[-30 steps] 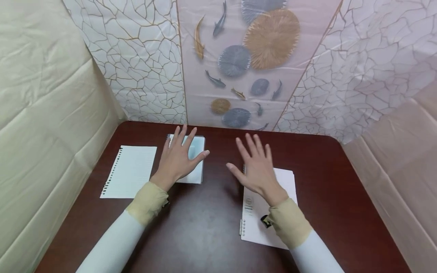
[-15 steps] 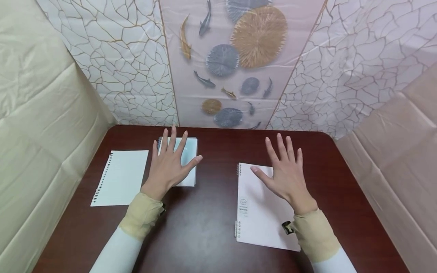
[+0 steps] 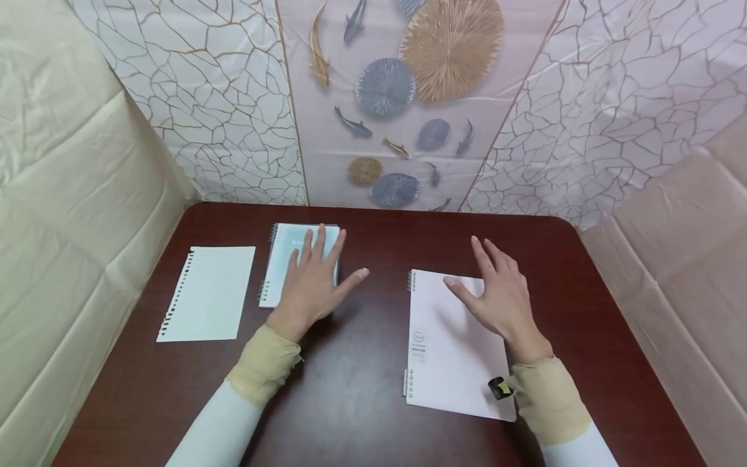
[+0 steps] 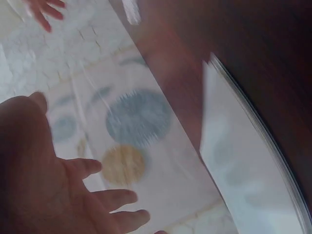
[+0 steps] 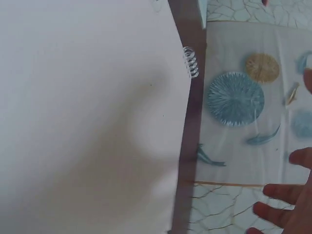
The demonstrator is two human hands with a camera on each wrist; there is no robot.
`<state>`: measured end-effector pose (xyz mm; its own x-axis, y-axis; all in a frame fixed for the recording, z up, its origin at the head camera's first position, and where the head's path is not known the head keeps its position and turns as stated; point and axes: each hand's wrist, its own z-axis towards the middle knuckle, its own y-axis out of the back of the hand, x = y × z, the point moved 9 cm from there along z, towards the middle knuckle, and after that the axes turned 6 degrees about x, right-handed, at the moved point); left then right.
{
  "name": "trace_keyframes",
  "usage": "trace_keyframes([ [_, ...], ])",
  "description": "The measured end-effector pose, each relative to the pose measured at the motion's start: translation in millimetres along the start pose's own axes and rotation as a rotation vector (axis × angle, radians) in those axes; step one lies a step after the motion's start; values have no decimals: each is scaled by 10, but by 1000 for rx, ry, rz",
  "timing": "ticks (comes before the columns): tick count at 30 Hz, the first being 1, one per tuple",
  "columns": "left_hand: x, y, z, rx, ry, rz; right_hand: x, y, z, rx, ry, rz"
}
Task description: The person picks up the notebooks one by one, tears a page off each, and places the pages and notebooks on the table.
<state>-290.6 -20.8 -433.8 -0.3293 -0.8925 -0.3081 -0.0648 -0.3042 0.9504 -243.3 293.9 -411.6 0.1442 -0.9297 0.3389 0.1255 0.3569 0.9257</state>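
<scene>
My left hand [image 3: 312, 285] hovers with spread fingers over the right side of a small spiral notebook [image 3: 283, 259] that has a pale blue and white cover. In the left wrist view the notebook's [image 4: 243, 146] page edges show beside that hand, and nothing is in its grasp. My right hand [image 3: 502, 298] hangs above the upper right part of a larger white spiral notebook [image 3: 449, 363], fingers extended and thumb apart. Its shadow falls across the white cover, as the right wrist view of this notebook [image 5: 97, 97] also shows. Both hands hold nothing.
A loose lined sheet [image 3: 207, 295] with torn punch holes lies on the left of the dark red-brown table [image 3: 356, 402]. Behind the table hangs a patterned cloth [image 3: 385, 149] with fish and round shapes. Beige cloth [image 3: 76, 214] walls in the left side, with more on the right.
The right hand has moved right, from the white notebook's left edge to its upper right. Lately the left hand has shifted right, uncovering more of the small notebook. The papers stay put.
</scene>
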Motion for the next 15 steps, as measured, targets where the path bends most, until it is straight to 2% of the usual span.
trace_keyframes([
  [4, -294, -84, 43, 18, -63, 18, -200, -41, 2, 72, -86, 81],
  [9, -669, -266, 55, 54, -152, 31, -356, -83, -36, 127, -122, 104],
  [12, -905, -457, -49, 139, -212, 74, -410, -132, -91, 174, -120, 68],
  [15, -1145, -672, -271, 265, -282, 117, -455, -200, -159, 252, -126, 21],
])
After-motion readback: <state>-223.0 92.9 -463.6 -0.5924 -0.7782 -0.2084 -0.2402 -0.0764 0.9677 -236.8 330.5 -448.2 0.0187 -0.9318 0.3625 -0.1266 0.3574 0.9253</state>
